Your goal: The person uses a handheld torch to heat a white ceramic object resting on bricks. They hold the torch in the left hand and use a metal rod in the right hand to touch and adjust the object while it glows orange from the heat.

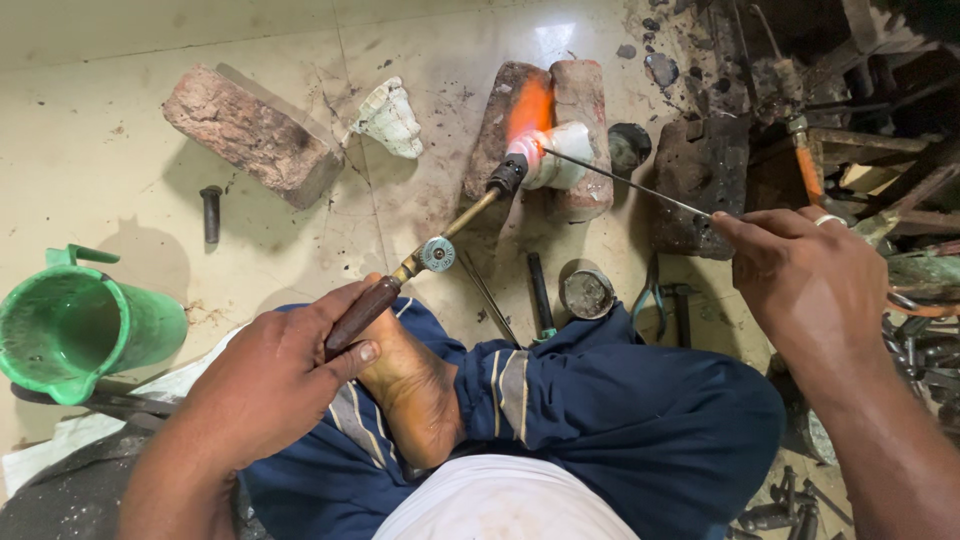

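Note:
My left hand (265, 375) grips the dark wooden handle of a brass blowtorch (432, 252). Its nozzle points up at a small white crucible-like piece (560, 160) lying between two bricks (585, 100). An orange flame glows on the left brick just above the nozzle. My right hand (800, 275) pinches a thin metal rod (620, 182) whose far tip touches the white piece. A ring shows on one finger of that hand. I sit cross-legged in dark blue trousers, a bare foot (410, 385) below the torch handle.
A green plastic jug (75, 325) stands at the left. A loose brick (250, 132), a white broken piece (390, 118) and a dark bolt (211, 212) lie on the tiled floor. A small round tin (587, 293), pliers (650, 300) and scrap metal tools (860, 130) crowd the right.

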